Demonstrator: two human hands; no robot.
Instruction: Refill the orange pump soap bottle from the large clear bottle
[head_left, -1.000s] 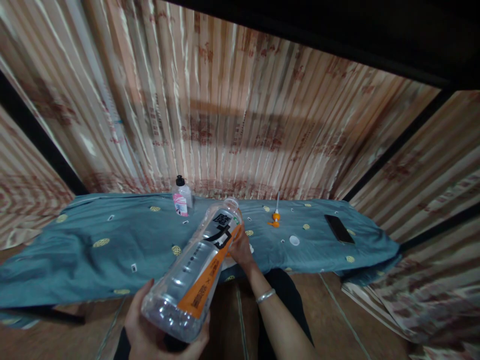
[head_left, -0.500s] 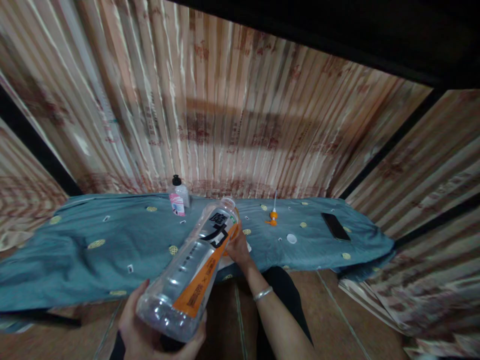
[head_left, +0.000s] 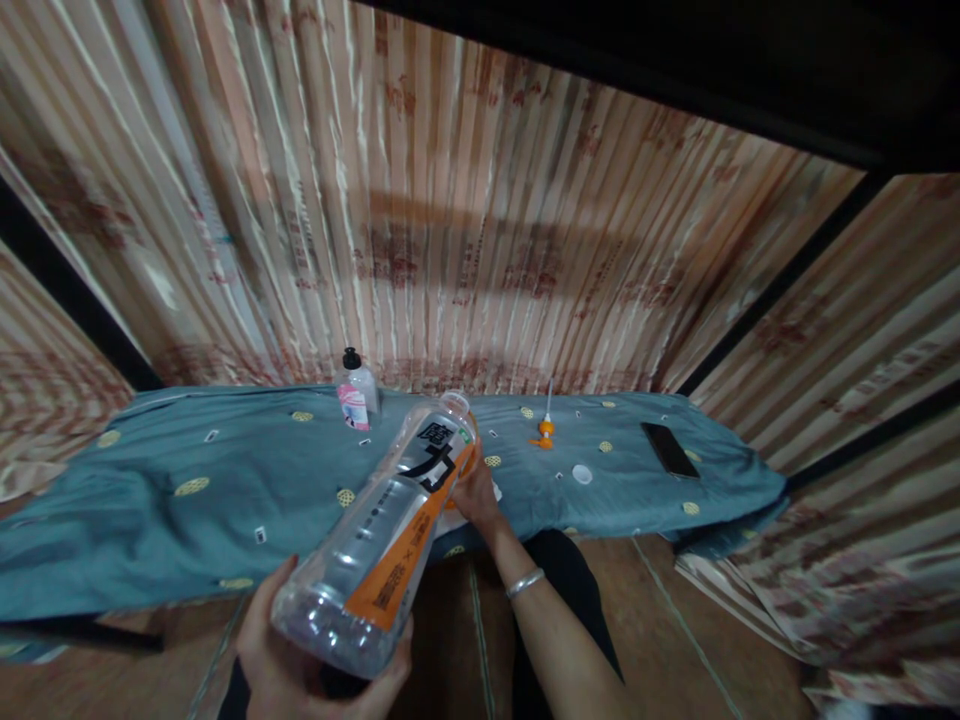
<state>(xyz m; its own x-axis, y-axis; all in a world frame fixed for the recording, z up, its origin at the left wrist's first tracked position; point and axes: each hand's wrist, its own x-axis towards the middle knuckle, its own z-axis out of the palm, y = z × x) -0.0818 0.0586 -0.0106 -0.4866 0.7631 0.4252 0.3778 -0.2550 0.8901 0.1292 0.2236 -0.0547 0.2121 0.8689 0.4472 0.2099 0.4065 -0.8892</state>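
A large clear plastic bottle (head_left: 367, 535) with an orange and black label slants away from me, its open mouth pointing toward the bed. My left hand (head_left: 300, 650) grips the bottle's base, fingers on one side and thumb on the other. Behind the bottle's neck, my right hand (head_left: 475, 490) is curled around something largely hidden; orange and white edges show beside and below it. A silver bangle (head_left: 526, 583) circles the right wrist. On the sheet beyond lies an orange pump head (head_left: 546, 430) with its thin tube standing up.
A bottle with a black cap and pink label (head_left: 356, 393) stands at the back left. A white round disc (head_left: 582, 475) and a black phone (head_left: 669, 450) lie on the blue-green sheet (head_left: 277, 465) to the right. Striped curtains (head_left: 450, 220) and dark posts enclose the bed.
Almost nothing differs. The whole view has shifted very slightly; both hands and the large bottle keep the same pose.
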